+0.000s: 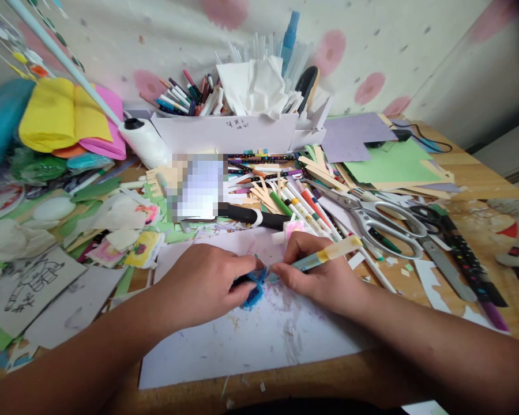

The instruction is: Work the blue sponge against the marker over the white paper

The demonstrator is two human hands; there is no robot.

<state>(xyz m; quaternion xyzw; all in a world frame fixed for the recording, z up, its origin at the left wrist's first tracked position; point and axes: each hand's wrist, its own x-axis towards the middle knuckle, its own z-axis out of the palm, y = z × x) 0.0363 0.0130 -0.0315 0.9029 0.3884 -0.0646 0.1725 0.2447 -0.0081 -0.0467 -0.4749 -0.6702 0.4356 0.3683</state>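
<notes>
Over a stained white paper sheet, my two hands meet near the middle. My left hand pinches a small blue piece between thumb and fingers; its exact kind is partly hidden. Closed around a marker pen with a pale yellow and light blue barrel, my right hand points its tip left toward the blue piece. Whether the tip touches it I cannot tell. Purple, grey and blue smears mark the sheet around them.
Several markers and silver scissors lie beyond my right hand. A utility knife is further right. Paper scraps cover the left side. A blurred-out phone-like object and a white box stand behind.
</notes>
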